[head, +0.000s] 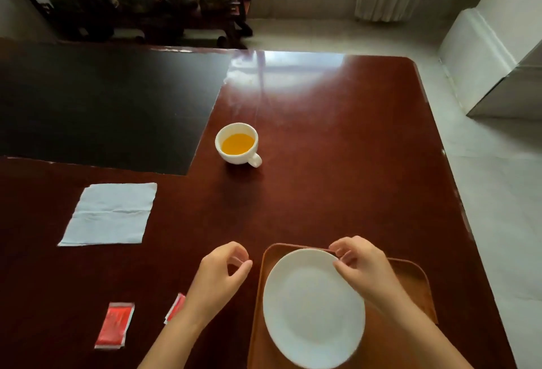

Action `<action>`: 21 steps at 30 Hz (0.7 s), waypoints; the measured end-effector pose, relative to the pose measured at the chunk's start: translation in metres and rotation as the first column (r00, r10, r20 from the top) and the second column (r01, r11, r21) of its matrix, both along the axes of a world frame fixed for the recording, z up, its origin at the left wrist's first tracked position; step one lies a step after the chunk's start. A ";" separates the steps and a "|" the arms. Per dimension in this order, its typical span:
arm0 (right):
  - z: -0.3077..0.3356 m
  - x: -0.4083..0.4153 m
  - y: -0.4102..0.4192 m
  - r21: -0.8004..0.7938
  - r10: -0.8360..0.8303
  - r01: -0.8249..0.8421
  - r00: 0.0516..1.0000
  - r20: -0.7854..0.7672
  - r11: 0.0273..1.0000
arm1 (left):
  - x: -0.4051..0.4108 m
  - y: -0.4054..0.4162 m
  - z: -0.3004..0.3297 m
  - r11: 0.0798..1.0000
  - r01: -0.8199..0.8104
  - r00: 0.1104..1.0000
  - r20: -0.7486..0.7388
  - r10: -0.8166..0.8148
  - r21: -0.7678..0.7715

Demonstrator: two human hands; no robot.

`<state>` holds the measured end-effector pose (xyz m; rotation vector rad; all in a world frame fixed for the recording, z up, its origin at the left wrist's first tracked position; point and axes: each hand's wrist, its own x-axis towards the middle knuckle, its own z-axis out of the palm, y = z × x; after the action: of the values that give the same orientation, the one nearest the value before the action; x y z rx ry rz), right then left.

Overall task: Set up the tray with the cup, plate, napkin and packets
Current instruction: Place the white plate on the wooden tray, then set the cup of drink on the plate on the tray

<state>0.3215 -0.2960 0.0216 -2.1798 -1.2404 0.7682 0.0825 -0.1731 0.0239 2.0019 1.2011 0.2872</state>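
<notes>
A white plate (311, 310) lies on the brown tray (410, 277) near the table's front edge. My right hand (360, 266) pinches the plate's far right rim. My left hand (223, 274) hovers just left of the tray, fingers curled and apart, holding nothing. A white cup (238, 144) of orange liquid stands mid-table, its handle toward the near right. A white napkin (110, 213) lies flat at the left. One red packet (115, 325) lies at the near left; a second red packet (176, 307) is partly hidden by my left forearm.
The glossy red-brown table (337, 163) has a black inset panel (102, 104) at the far left. Its right edge borders a pale floor. Dark furniture (146, 2) stands beyond the far edge, and a white cabinet (498, 60) at the right.
</notes>
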 end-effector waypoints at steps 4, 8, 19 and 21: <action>-0.006 -0.002 0.067 0.104 0.127 -0.156 0.962 0.243 0.982 | -0.009 0.066 0.002 0.982 0.048 0.999 -0.008 -0.047 0.183; -0.010 0.004 0.146 -0.001 0.189 -0.202 0.916 0.355 0.979 | -0.006 0.143 0.008 0.942 0.168 0.977 -0.178 -0.120 0.290; -0.034 -0.005 0.262 0.113 0.161 -0.160 0.987 0.006 0.981 | 0.048 0.269 -0.016 0.952 0.280 0.938 -0.245 -0.245 0.123; -0.038 -0.005 0.267 0.116 0.143 -0.135 0.988 -0.061 0.984 | 0.053 0.276 -0.026 0.953 0.299 0.943 -0.163 -0.289 0.043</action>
<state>0.3163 -0.0291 -0.0161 -1.9775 -1.3777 0.8025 0.1356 0.1024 -0.0018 2.2620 0.9749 0.0220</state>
